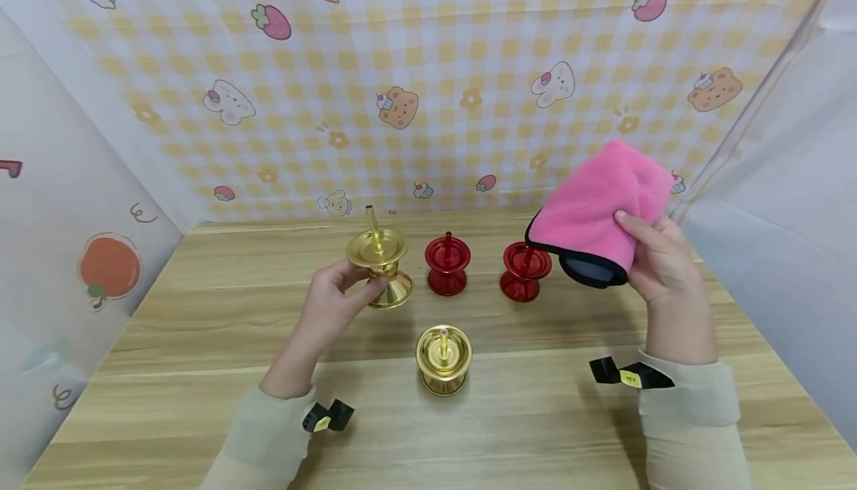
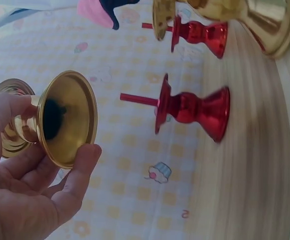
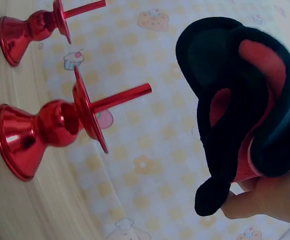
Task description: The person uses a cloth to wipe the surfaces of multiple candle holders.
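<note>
My left hand [image 1: 341,289] grips a gold candle holder [image 1: 377,250] round its narrow waist. The left wrist view shows the hollow underside of this gold holder [image 2: 77,120], lifted off the table. On the right, my right hand [image 1: 663,256] holds a folded pink cloth [image 1: 602,192] with black edging, raised above the table. Seen from the right wrist, the cloth [image 3: 235,100] shows its dark folded layers. Nearest to it stands a red candle holder [image 1: 521,282], its top partly behind the cloth's corner in the head view.
Another red candle holder [image 1: 447,261] stands upright at the back middle. A second gold candle holder [image 1: 443,360] stands closer to the front of the wooden table [image 1: 522,416]. Behind the table hangs a checked, patterned cloth backdrop [image 1: 455,51], with pale sheets at both sides.
</note>
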Demonstrator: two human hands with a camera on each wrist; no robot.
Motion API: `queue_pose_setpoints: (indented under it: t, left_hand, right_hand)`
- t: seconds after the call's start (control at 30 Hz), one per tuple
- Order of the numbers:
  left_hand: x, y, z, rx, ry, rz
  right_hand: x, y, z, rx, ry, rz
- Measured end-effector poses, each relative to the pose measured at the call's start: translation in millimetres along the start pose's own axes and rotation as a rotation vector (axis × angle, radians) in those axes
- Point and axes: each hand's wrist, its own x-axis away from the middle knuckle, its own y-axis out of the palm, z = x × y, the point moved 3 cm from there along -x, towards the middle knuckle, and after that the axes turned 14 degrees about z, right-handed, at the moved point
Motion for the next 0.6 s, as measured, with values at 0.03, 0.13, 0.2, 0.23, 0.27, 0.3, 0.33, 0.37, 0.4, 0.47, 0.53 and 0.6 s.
queue_pose_setpoints:
  t: [0.03,0.13,0.2,0.23,0.27,0.3,0.33,0.37,0.4,0.47,0.53,0.6]
  left_hand:
    - [0.7,1.2,2.0,0.014,-0.008,0.002]
    - [3.4,4.8,7.7,0.069,-0.03,0.008]
    - [5.4,7.5,11.8,0.105,-0.037,0.009]
    - [6.5,8.9,14.1,0.119,-0.034,0.006]
    - [7.5,10.2,16.4,0.127,-0.026,0.004]
    - [8.7,11.5,19.2,0.134,-0.014,0.003]
    - [9.5,13.3,21.6,0.144,-0.006,-0.001]
    - [10.4,14.7,24.4,0.154,0.002,-0.003]
    - [11.2,16.3,26.9,0.168,0.006,-0.005]
    - [13.0,19.2,31.8,0.19,0.013,-0.004]
    - [14.7,21.6,36.5,0.206,0.018,-0.003]
    - [16.6,23.6,40.2,0.208,0.027,-0.004]
  right_hand:
    - [1.0,3,2,0.019,-0.013,-0.007]
    - [4.8,11,6,0.053,-0.035,-0.016]
    - [7.9,16,9,0.081,-0.038,-0.008]
    - [9.8,18,11,0.098,-0.04,-0.003]
    - [11.9,21,12,0.116,-0.043,0.005]
    - [13.9,24,14,0.13,-0.041,0.008]
    - [15.8,27,16,0.154,-0.046,0.011]
    - [17.5,30,18,0.167,-0.044,0.005]
    - [19.2,33,21,0.186,-0.045,-0.001]
    - [22.3,40,26,0.22,-0.049,-0.013]
    - [25.5,48,31,0.255,-0.055,-0.026]
    - [28.9,55,36,0.273,-0.058,-0.046]
